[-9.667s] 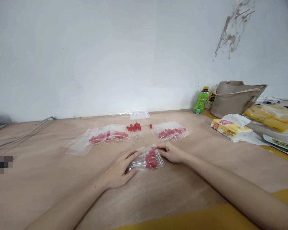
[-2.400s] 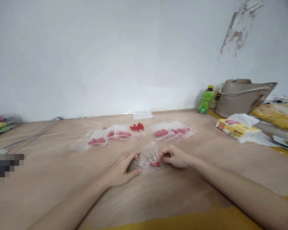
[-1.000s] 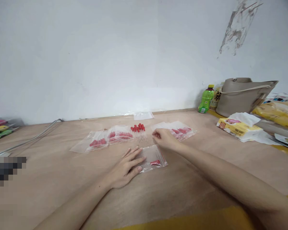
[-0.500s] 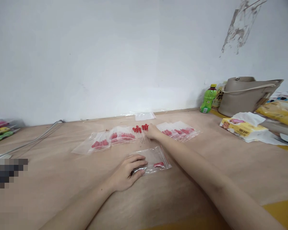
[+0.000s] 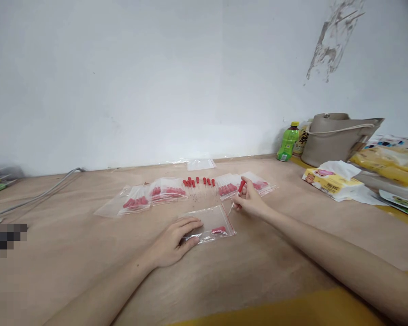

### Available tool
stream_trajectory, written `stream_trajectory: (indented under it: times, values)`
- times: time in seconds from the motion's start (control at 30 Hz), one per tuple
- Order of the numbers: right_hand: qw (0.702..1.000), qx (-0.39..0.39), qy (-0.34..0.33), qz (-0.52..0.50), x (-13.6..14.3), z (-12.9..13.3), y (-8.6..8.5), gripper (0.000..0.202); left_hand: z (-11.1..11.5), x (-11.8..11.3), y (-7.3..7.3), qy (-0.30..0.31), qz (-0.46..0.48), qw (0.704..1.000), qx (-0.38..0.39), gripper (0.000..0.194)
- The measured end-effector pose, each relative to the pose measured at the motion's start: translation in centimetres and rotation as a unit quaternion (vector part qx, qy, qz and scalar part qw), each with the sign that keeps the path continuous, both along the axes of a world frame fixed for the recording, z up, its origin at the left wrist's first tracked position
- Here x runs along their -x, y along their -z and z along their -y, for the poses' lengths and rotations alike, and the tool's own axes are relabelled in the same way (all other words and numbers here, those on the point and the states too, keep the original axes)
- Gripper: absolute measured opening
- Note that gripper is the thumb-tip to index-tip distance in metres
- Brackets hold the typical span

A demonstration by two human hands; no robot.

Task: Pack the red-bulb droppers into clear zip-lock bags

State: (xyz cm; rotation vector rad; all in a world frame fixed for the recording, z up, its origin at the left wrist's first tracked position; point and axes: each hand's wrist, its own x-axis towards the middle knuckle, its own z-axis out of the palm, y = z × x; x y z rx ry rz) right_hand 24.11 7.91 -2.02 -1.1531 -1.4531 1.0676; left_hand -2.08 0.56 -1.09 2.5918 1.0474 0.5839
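Observation:
A glass dropper with a red rubber bulb [image 5: 241, 185] is pinched in my right hand [image 5: 252, 201], its thin tip pointing down and left toward the mouth of a clear zip bag [image 5: 212, 217]. Inside that bag, near the red-lined opening, lies a red bulb [image 5: 219, 230]. My left hand [image 5: 175, 240] rests on the bag's left end with fingers stretched out and thumb apart. Beyond the bag, several loose droppers [image 5: 192, 183] lie with their red bulbs toward the wall.
Filled zip bags lie in stacks at left [image 5: 136, 202] and right [image 5: 229, 186]. A flat white bag [image 5: 201, 165] is by the wall. To the right stand a green bottle [image 5: 288, 142], a grey bag [image 5: 329, 140] and a tissue pack [image 5: 329, 183]. A grey cable [image 5: 51, 194] runs at left.
My right hand has come back from the loose droppers, toward me and to the right, with one dropper in its fingers. My left hand stays on the zip bag. The view has shifted slightly.

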Motion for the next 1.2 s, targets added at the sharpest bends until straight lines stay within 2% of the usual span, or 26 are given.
stream_trajectory:
  times: [0.13,0.27,0.33,0.4,0.5,0.63,0.77,0.97,1.07,1.13,1.2]
  values:
    - [0.992,0.026,0.019,-0.119,0.2,1.9,1.5,0.065,0.0,0.0,0.0,-0.013,-0.004,1.000,0.004,0.039]
    - [0.978,0.088,-0.037,-0.186,0.5,2.7,1.4,0.032,0.1,0.0,0.1,-0.022,-0.006,1.000,0.010,0.042]
    - [0.979,0.093,-0.084,-0.159,0.1,2.8,1.4,0.024,0.2,0.0,0.1,-0.027,-0.006,1.000,0.011,0.044]
    - [0.985,0.068,-0.132,-0.084,-0.7,2.7,1.4,0.024,0.2,0.0,0.1,-0.029,-0.005,1.000,0.011,0.047]
    - [0.985,-0.015,-0.161,0.061,-1.7,2.4,1.4,0.025,0.1,0.0,0.2,-0.031,-0.004,0.999,0.011,0.048]
    - [0.958,-0.142,-0.167,0.187,-2.0,2.3,1.3,0.022,0.1,0.0,0.1,-0.032,-0.008,0.999,0.010,0.047]
    - [0.938,-0.217,-0.180,0.203,-1.1,2.4,1.5,0.016,0.2,-0.1,0.0,-0.032,-0.007,0.999,0.010,0.046]
    - [0.948,-0.207,-0.120,0.209,0.4,2.5,1.9,0.006,0.1,0.0,0.2,-0.038,-0.014,0.999,0.008,0.047]
    - [0.940,-0.240,-0.135,0.202,0.4,2.6,1.6,0.007,-0.1,0.0,0.3,-0.031,-0.012,0.999,0.003,0.048]
    - [0.941,-0.221,-0.170,0.191,0.2,2.5,1.2,0.010,-0.2,0.0,0.4,-0.020,-0.016,1.000,0.001,0.046]
    - [0.951,-0.180,-0.166,0.191,-0.1,2.0,0.6,0.014,-0.3,0.1,0.4,-0.010,-0.025,1.000,-0.001,0.043]
